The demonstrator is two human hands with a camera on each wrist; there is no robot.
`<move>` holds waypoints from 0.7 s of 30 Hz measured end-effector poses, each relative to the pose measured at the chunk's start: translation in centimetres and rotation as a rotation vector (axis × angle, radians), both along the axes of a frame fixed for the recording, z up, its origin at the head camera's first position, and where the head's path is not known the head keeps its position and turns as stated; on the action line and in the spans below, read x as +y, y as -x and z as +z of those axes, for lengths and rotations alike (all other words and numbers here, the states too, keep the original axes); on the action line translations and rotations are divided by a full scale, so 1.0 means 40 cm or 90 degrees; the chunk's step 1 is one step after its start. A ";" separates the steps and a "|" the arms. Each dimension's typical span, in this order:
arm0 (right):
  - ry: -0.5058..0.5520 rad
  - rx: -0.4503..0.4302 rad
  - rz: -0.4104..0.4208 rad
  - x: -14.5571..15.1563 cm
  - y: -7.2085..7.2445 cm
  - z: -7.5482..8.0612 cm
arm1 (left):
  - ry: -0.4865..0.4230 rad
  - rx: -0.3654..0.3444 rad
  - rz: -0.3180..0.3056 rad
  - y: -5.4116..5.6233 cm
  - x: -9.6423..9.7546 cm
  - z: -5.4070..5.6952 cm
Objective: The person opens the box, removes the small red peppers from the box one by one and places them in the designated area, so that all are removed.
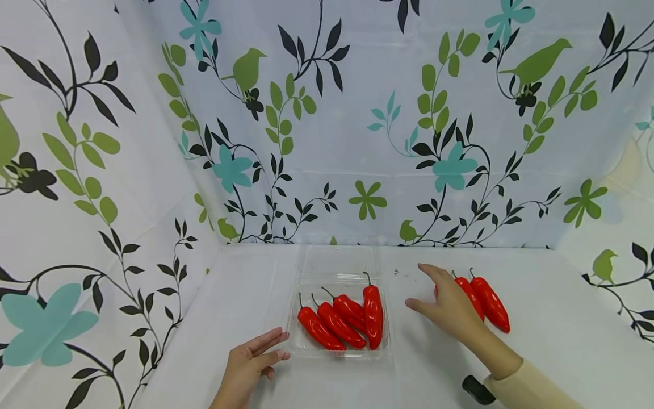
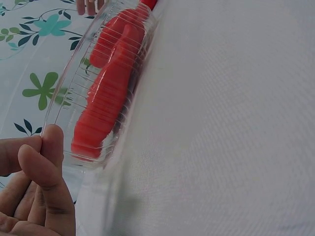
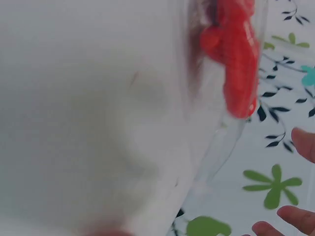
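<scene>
A clear plastic clamshell box (image 1: 306, 351) sits on the white table with its lid (image 1: 337, 260) folded back. Several glossy red chili peppers (image 1: 373, 315) lie side by side in it, stems pointing away. My left hand (image 1: 250, 363) is at the near left corner, fingertips right at the rim. In the left wrist view, its thumb and fingers (image 2: 54, 142) overlap the box's edge. To the right of the box, my right hand (image 1: 452, 309) reaches over the table, thumb and fingers apart with nothing between them. Beyond it lie more red peppers (image 1: 490, 304), partly covered by the hand.
The white table (image 1: 541, 369) meets a patterned curtain (image 1: 357, 142) at its back, and printed cloth also hangs at the left and right sides. A black band (image 1: 478, 391) is at my right sleeve (image 1: 526, 392).
</scene>
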State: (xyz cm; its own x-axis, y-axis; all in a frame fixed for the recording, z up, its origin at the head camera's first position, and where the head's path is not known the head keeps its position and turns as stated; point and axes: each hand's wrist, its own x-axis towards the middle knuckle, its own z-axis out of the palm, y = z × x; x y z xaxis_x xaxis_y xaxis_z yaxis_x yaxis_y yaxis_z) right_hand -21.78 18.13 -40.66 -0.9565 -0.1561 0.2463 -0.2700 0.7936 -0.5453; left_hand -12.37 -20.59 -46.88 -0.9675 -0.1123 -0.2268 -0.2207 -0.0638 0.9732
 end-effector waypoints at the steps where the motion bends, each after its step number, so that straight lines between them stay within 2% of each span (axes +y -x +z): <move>1: 0.004 0.001 0.012 -0.011 -0.004 0.004 | -0.001 -0.001 0.001 0.000 0.000 0.000; 8: 0.026 -0.021 0.078 -0.078 -0.030 0.027 | -0.006 0.004 -0.003 0.001 -0.002 -0.004; 21: 0.088 -0.110 0.146 -0.177 -0.055 0.048 | -0.012 0.006 -0.004 -0.002 -0.001 -0.001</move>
State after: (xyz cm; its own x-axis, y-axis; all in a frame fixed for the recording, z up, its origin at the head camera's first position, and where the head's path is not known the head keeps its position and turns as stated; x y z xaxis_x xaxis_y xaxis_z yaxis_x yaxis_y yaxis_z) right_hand -19.59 11.07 -38.72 -0.9298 -0.3488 0.1173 -0.3273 0.6379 -0.6971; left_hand -12.31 -20.62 -46.93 -0.9701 -0.1024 -0.2201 -0.2124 -0.0804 0.9739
